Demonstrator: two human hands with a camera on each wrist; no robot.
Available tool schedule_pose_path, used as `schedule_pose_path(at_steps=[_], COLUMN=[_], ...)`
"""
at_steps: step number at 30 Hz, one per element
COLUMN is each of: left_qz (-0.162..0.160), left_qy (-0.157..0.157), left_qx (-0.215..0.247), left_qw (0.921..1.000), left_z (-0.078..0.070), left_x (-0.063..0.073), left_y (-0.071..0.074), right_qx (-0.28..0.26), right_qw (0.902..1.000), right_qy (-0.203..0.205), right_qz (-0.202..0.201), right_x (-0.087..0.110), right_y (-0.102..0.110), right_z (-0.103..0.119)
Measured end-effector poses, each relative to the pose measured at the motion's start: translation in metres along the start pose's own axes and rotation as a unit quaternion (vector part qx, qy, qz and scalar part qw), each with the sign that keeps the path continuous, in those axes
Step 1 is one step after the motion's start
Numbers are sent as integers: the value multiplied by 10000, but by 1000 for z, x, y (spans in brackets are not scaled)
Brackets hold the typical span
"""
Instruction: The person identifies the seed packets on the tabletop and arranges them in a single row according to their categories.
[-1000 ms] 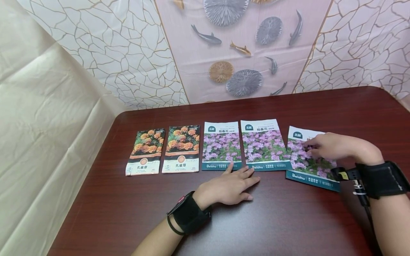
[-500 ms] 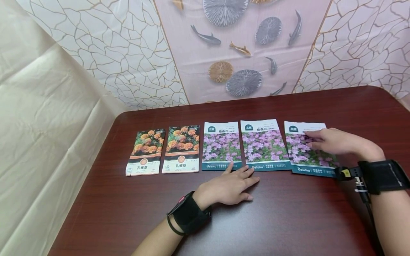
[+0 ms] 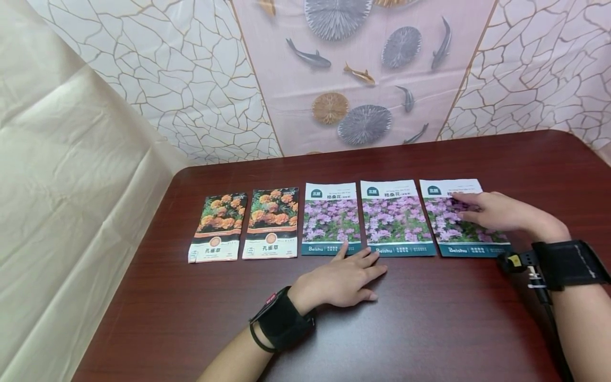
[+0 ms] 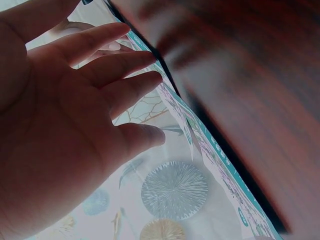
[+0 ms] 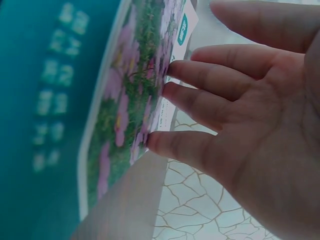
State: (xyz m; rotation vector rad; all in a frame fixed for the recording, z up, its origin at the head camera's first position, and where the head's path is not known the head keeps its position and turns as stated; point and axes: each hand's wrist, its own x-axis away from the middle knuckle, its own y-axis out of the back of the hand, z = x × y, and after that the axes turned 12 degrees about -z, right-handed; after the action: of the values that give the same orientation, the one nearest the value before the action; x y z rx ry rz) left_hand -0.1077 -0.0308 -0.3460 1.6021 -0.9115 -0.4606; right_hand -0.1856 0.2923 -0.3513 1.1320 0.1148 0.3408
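Observation:
Three seed packets with purple flowers and teal bottom bands lie side by side: a left one point(image 3: 329, 217), a middle one point(image 3: 395, 218) and a right one point(image 3: 446, 217). My right hand point(image 3: 501, 215) rests its fingertips on the right packet and covers part of its right side. In the right wrist view the extended fingers point(image 5: 192, 145) touch the printed face of that packet point(image 5: 130, 100). My left hand point(image 3: 341, 278) is spread flat, its fingertips at the lower edges of the left and middle packets. Its fingers point(image 4: 135, 95) are straight in the left wrist view.
Two seed packets with orange flowers, one at the far left point(image 3: 217, 228) and one beside it point(image 3: 270, 223), lie in the same row. The dark red wooden table point(image 3: 406, 329) ends at a patterned cloth backdrop point(image 3: 363, 69). A pale cloth point(image 3: 71, 175) hangs at the left.
The right purple-flower packet has slid left and away from me and turned straighter, into line with the others, under my right fingertips. My left hand has stayed in place.

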Motion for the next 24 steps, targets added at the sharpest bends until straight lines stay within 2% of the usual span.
schedule_pose_path(at_steps=[5,9,16,20,24], left_qz=[-28,-102,-396,-737,-1172], left_qy=[-10,-78,-143,-3,402], left_qx=[-36,-53,24,46,54], left_qw=[10000,9999,9991,9973,9923], left_z=[0,0,2,8,19], left_x=[-1,-1,2,5,8], left_y=[0,0,5,11,19], right_qx=[151,76,-96,-21,62], right_qw=[9998,9998,9994,9985,9964], right_qy=[143,159,212,191,109], right_qz=[-54,-51,-253,-516,-834], right_x=[-1,0,2,2,1], right_y=[-1,0,2,4,5], right_z=[-1,-2,-1,0,2])
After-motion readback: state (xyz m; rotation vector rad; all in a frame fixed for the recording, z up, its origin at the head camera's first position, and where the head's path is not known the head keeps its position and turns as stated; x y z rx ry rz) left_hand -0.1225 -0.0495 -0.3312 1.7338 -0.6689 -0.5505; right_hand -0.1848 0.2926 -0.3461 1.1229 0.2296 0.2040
